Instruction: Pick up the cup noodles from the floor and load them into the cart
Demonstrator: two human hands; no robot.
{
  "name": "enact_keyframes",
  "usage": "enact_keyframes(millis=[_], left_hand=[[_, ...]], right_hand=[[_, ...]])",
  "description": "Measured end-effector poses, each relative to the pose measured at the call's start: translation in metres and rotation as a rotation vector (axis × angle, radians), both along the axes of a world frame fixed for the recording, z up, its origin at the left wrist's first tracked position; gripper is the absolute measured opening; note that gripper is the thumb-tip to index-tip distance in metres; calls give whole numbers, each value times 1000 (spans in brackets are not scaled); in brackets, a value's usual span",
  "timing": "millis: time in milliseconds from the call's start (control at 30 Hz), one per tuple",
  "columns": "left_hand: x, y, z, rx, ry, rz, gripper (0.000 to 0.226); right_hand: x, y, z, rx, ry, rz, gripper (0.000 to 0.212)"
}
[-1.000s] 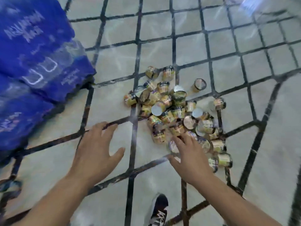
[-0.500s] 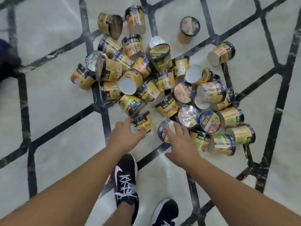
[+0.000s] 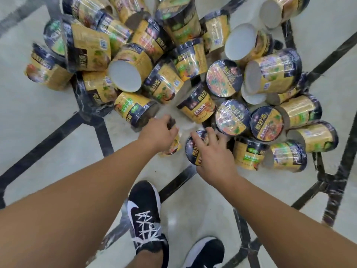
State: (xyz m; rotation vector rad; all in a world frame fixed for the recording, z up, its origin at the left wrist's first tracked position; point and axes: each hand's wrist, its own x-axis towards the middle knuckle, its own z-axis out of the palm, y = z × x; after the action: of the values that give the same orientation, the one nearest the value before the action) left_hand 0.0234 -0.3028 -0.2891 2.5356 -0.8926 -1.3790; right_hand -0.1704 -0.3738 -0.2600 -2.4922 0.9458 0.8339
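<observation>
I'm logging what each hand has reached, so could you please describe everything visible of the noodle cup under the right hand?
The noodle cup lies at the near edge of the pile on the pale tiled floor, its round dark lid, printed with yellow characters, turned up toward the camera. It looks film-wrapped and glossy, sealed. The right hand covers most of it, fingers curled over the lid's far rim. Its yellow side is hidden. A neighbouring yellow cup sits close on its right; whether they touch is unclear.
</observation>
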Motion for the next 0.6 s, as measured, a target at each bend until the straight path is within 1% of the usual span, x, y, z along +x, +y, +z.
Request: enact_keyframes(millis=[67,100,200,267,333,467,533,600], left_hand=[[-2,2,-4,37,21,33,36],[-2,4,-7,71,24,44,40],[-2,9,-4,182,60,63,61],[-3,19,17,202,100,86,79],[-5,39,60,164,157,169,93],[-2,123,184,-24,247,419,99],[0,179,258,-114,222,524,104],[1,236,335,-162,137,606,111]], right_hand=[[-3,1,4,8,-12,-17,109],[-5,0,8,6,-20,-19,109],[-8,0,26,-2,-48,-8,109],[-7,-1,48,-4,-61,3,108],[-3,2,77,0,-70,-2,106],[20,33,159,25,-121,32,106],[37,58,212,57,-146,87,109],[57,87,273,109,-183,145,108]])
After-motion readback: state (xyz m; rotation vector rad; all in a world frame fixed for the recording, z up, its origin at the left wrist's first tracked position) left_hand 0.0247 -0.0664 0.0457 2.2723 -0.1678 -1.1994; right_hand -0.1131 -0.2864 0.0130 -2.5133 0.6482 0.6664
